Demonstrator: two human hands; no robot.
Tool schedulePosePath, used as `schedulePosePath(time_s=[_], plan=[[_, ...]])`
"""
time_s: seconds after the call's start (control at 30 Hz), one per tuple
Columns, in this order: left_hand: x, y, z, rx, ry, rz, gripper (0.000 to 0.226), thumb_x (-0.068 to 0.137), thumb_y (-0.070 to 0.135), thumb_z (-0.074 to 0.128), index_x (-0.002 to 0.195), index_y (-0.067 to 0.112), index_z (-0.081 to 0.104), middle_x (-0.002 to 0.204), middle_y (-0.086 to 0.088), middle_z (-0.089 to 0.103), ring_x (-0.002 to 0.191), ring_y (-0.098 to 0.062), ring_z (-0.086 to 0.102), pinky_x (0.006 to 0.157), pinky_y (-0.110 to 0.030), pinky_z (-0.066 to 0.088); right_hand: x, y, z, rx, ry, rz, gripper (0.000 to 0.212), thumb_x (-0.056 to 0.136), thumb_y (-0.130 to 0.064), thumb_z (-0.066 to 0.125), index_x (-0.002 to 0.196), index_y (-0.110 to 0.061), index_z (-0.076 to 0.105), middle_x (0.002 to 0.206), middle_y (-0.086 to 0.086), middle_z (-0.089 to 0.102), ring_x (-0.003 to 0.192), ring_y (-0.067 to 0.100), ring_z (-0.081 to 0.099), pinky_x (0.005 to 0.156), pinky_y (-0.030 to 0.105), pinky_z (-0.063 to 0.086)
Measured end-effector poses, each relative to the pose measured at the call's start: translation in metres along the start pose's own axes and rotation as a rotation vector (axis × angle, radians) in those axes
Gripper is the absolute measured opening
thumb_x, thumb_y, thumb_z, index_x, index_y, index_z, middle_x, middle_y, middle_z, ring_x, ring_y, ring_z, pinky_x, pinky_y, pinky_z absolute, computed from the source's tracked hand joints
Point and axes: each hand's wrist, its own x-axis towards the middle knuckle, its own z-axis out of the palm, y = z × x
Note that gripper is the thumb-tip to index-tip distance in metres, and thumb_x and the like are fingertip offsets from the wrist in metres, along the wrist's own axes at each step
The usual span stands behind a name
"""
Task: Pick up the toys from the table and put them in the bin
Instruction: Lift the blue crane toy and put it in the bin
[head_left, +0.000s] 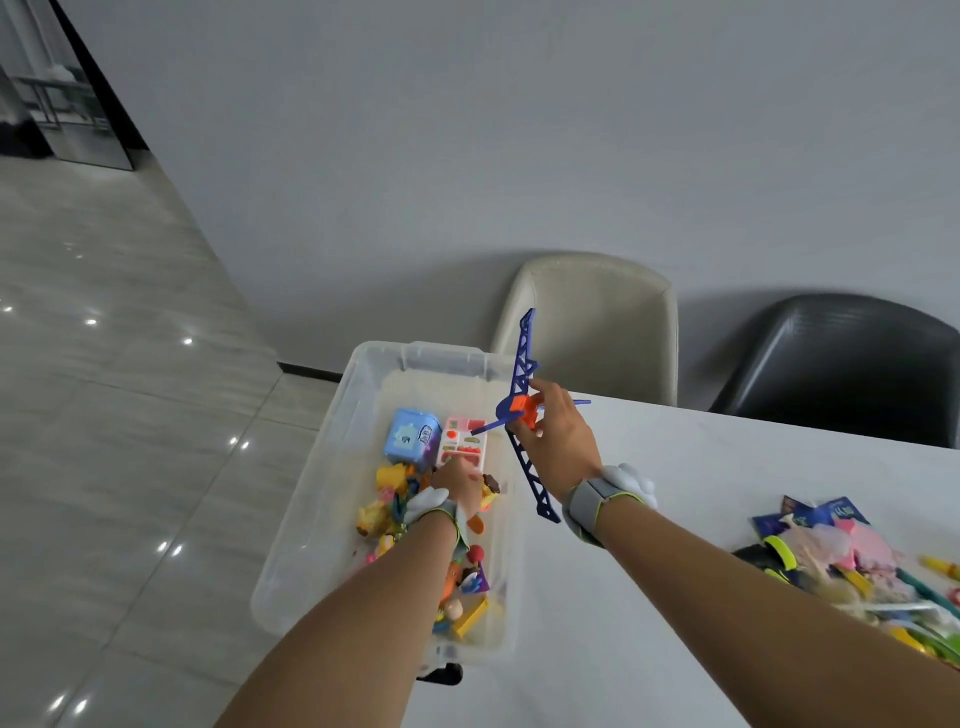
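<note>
A clear plastic bin (322, 457) stands at the table's left end with several toys in it, among them a blue cube toy (410, 441) and a pink-and-white toy panel (464, 447). My right hand (558, 441) grips a blue lattice toy crane (522, 364) at its orange hub, held over the bin's right rim. My left hand (460, 486) is down inside the bin among the toys. Its fingers are blurred, and whether they hold anything cannot be made out.
A heap of mixed toys (852, 566) lies on the white table (675, 597) at the right. A cream chair (602, 322) and a dark chair (841, 364) stand behind the table against the wall. Tiled floor lies to the left.
</note>
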Motion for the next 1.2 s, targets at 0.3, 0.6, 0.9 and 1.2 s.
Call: schedulePosePath(time_s=[0.3, 0.6, 0.9, 1.2], plan=[[-0.016, 0.009, -0.092, -1.04, -0.147, 0.073, 0.055, 0.101, 0.058, 0.042, 0.138, 0.019, 0.053, 0.125, -0.01, 0.068, 0.11, -0.026, 0.067, 0.101, -0.048, 0.051, 0.001, -0.049, 0.028, 0.106, 0.029, -0.097, 0.046, 0.091, -0.038, 0.064, 0.131, -0.039, 0.04, 0.118, -0.012, 0.059, 0.082, 0.014, 0.065, 0.073, 0.034, 0.053], [-0.047, -0.012, -0.141, -0.82, -0.29, 0.244, 0.036, 0.098, 0.025, 0.065, 0.131, 0.016, 0.056, 0.1, -0.006, 0.072, 0.094, -0.024, 0.069, 0.095, -0.059, 0.053, -0.03, -0.082, 0.059, 0.145, -0.164, -0.179, 0.04, 0.093, -0.028, 0.061, 0.132, -0.027, 0.052, 0.12, -0.003, 0.066, 0.099, 0.018, 0.067, 0.084, 0.035, 0.054], [-0.043, -0.024, -0.118, 0.148, 0.338, 0.244, 0.045, 0.092, 0.025, 0.065, 0.136, 0.026, 0.057, 0.134, -0.009, 0.051, 0.117, -0.029, 0.057, 0.096, -0.039, 0.05, -0.049, -0.042, 0.039, -0.128, -0.177, -0.13, 0.038, 0.097, -0.028, 0.054, 0.136, -0.026, 0.051, 0.132, 0.002, 0.05, 0.113, 0.025, 0.056, 0.086, 0.036, 0.051], [-0.023, -0.065, -0.075, 0.521, 0.146, 0.041, 0.034, 0.104, 0.025, 0.042, 0.135, 0.013, 0.05, 0.136, -0.016, 0.045, 0.122, -0.035, 0.052, 0.101, -0.044, 0.047, -0.062, -0.022, 0.033, -0.191, -0.257, -0.233, 0.037, 0.096, -0.024, 0.055, 0.133, -0.022, 0.057, 0.133, 0.002, 0.052, 0.119, 0.022, 0.052, 0.094, 0.03, 0.045]])
